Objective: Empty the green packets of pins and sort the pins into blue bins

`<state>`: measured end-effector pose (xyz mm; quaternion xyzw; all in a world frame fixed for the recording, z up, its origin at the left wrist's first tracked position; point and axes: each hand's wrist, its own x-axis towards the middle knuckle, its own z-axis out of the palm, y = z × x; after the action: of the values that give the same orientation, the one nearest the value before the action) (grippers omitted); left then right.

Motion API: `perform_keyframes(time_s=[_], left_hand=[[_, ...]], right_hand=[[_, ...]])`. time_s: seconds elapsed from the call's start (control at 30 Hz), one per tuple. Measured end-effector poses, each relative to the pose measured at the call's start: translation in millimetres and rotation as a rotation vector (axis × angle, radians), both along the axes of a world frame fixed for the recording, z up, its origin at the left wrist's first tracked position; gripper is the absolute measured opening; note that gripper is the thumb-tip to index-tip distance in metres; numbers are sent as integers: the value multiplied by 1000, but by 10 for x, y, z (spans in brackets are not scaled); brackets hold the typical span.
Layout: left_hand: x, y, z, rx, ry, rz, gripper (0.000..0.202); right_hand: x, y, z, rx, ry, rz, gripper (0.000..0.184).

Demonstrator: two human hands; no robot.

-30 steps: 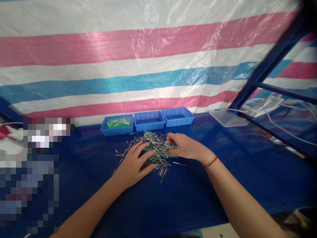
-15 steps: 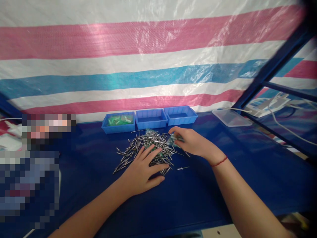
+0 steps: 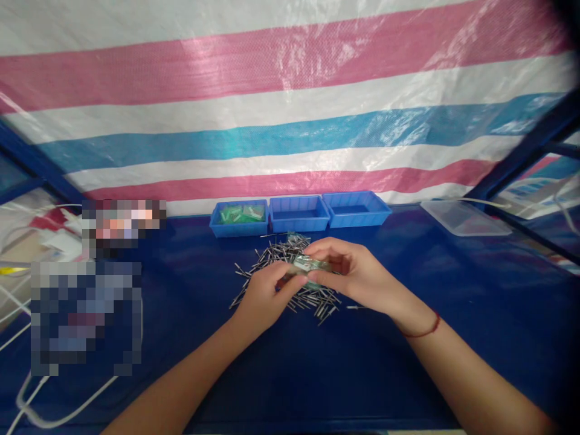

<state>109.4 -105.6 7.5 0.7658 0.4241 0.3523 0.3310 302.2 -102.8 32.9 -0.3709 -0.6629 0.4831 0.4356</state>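
Silver, thin metal pins (image 3: 324, 301) lie under a clear, greenish plastic bag (image 3: 302, 263); the left hand (image 3: 266, 294) has just joined the right hand (image 3: 362, 275), so both pinch it.

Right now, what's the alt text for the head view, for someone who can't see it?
A left hand and right hand pinch a small clear plastic packet over a heap of metal blind rivets on a blue table. Behind, three blue bins stand in a row before a striped tarp, the leftmost holding green packets.
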Motion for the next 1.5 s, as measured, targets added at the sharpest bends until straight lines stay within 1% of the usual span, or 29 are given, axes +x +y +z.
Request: perform_keyframes(time_s=[0.07,0.1,0.17,0.2,0.27,0.3,0.37,0.4,0.47,0.5,0.53,0.6,0.7,0.8,0.83,0.9,0.97,1.0,1.03,1.07,1.1,1.17,1.2,1.23,1.3,1.37,1.5], left_hand=[[-16,-7,7,-73,-87,11,24],[-25,-10,1,-114,-141,16,24],[-39,-8,-21,-183,-225,21,25],[-44,-4,-31,-212,-247,20,26],[-46,6,-40,-277,-267,3,28],[-43,11,-38,-319,-279,-9,31],[-31,21,-18,-438,-347,-30,45],[-23,26,-2,-520,-401,-38,53],[-9,35,37,-699,-519,-30,60],[-6,39,58,-772,-566,-15,61],[-5,41,77,-823,-596,-1,59],[-13,42,104,-846,-620,20,53],[-42,49,106,-790,-634,27,52],[-88,88,69,-664,-646,108,44],[-106,106,53,-603,-624,135,43],[-140,141,24,-438,-516,176,37],[-164,157,7,-221,-337,195,25],[-170,155,6,-108,-245,189,18],[-170,147,9,-1,-162,166,11],[-166,134,18,97,-99,127,8],[-159,117,30,179,-53,70,9],[-144,83,56,299,3,-42,15],[-139,68,65,336,23,-70,19],[-136,58,69,358,35,-75,25],[-138,49,59,338,15,-30,36],[-140,53,27,215,-80,40,42],[-98,73,-50,-230,-321,75,40]], right_hand=[[-41,-11,-8,-100,89,5,31],[-56,-15,-16,-131,90,17,29],[-79,-27,-41,-133,21,21,22],[-88,-34,-57,-101,-29,4,20],[-97,-45,-93,28,-136,-81,17],[-95,-46,-110,124,-189,-140,14],[-77,-35,-139,368,-284,-242,11],[-63,-24,-149,498,-325,-265,14],[-35,1,-163,722,-392,-254,21],[-26,11,-165,801,-423,-234,23],[-22,16,-165,855,-451,-218,24],[-32,9,-156,895,-489,-205,24],[-82,-29,-141,817,-472,-170,30],[-137,-54,-145,631,-376,-197,35],[-154,-55,-150,531,-332,-223,34],[-188,-50,-162,250,-213,-234,33],[-227,-48,-165,-92,-67,-156,39],[-248,-49,-162,-248,9,-101,42],[-269,-53,-157,-373,86,-51,44],[-288,-59,-151,-460,160,-15,44],[-302,-64,-146,-512,225,5,43],[-313,-67,-143,-545,319,6,37],[-310,-63,-146,-545,342,-6,36],[-302,-56,-152,-539,348,-24,36],[-280,-32,-170,-509,341,-64,37],[-264,-9,-192,-446,326,-94,38],[-284,-14,-235,-272,269,-98,37]])
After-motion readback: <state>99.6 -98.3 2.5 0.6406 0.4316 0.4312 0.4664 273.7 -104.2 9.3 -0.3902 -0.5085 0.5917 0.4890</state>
